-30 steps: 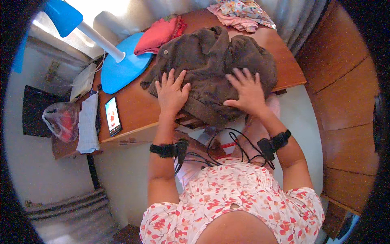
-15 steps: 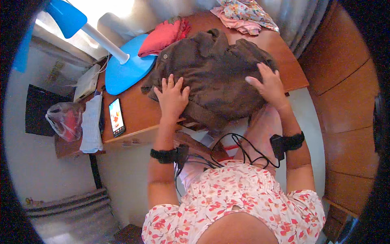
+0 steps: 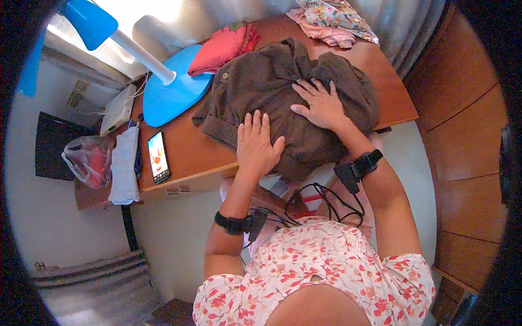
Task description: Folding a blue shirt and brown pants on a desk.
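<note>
A dark brown jacket [image 3: 283,76] lies bunched on the wooden desk, with a round button and a ribbed band showing at its left side. Its near edge hangs over the desk's front. My left hand [image 3: 258,145] rests flat on the jacket's near left part, fingers stretched forward. Farther right, my right hand [image 3: 321,106] is spread on the middle of the cloth, its fingers pointing up and left. Neither hand grips the fabric. How the jacket's underside lies is hidden.
Left of the jacket are a blue lamp base [image 3: 176,89], a lit phone [image 3: 157,157], a white cloth [image 3: 125,168] and a plastic bag [image 3: 89,160]. Behind it lie folded red cloth [image 3: 224,48] and floral cloth [image 3: 337,19]. Black cables [image 3: 340,204] cross my lap.
My right hand has moved left from the jacket's right side to its middle. My left hand has shifted right and slightly nearer, uncovering the ribbed band.
</note>
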Demonstrator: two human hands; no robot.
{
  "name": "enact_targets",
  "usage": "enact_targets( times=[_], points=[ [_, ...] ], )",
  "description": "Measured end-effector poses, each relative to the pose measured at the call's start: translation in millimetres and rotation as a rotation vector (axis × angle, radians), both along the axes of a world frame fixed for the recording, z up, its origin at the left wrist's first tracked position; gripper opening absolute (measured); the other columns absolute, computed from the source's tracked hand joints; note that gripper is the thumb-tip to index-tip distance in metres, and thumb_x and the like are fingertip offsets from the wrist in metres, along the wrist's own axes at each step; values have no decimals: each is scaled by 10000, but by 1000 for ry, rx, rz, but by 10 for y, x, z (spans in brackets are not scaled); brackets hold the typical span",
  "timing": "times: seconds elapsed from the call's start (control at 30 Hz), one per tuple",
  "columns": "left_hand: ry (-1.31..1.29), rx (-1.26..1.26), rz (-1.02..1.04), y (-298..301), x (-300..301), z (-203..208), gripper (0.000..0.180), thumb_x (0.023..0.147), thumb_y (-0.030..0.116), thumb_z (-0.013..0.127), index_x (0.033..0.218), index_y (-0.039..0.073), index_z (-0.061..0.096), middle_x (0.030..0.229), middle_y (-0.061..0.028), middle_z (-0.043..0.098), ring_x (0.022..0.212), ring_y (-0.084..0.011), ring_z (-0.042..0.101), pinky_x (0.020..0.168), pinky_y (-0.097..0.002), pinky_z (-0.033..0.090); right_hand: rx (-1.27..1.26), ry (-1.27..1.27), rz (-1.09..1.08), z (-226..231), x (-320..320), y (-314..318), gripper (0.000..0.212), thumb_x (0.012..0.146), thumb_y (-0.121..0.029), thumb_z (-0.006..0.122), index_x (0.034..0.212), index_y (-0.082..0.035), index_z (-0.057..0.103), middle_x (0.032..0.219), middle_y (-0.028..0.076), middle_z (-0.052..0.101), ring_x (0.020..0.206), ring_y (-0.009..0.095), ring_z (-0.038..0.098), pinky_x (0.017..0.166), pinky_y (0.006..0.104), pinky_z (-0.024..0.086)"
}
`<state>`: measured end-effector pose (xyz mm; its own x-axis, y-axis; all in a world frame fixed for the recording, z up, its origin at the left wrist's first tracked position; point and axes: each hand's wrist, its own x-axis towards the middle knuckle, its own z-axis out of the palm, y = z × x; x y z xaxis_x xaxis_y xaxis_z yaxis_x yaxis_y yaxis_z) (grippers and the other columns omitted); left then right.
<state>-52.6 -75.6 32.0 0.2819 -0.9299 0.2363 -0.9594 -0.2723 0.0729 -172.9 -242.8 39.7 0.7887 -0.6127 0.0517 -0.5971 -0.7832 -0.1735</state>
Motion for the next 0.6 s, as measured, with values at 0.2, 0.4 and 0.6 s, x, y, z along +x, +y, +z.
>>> enact_targets(
  times=[0.2, 0.4, 0.6],
  points=[
    [-20, 26, 77, 168, -52, 13, 650, 819, 431, 421, 1250, -50, 345, 1349, -200, 276, 1270, -319, 224, 1016, -477, 163, -68, -18, -258, 7, -28, -51, 812, 741, -686, 327, 1344, -147, 249, 1413, 3, 195, 1295, 269, 160, 987, 607, 63],
    [-25, -1, 96, 296, -81, 29, 646, 815, 451, 446, 1208, -60, 395, 1336, -189, 305, 1267, -311, 237, 994, -522, 173, -105, -46, -315, -46, -30, -78, 836, 743, -683, 326, 1347, -114, 230, 1413, 9, 197, 1295, 290, 150, 995, 591, 73],
    [-4, -112, -14, 438, -19, 45, 510, 807, 360, 514, 1108, -52, 487, 1265, -172, 402, 1209, -317, 325, 976, -511, 220, -127, -39, -297, -36, -57, -83, 787, 774, -644, 322, 1344, -108, 236, 1409, 11, 206, 1294, 285, 156, 997, 586, 79]
  ],
)
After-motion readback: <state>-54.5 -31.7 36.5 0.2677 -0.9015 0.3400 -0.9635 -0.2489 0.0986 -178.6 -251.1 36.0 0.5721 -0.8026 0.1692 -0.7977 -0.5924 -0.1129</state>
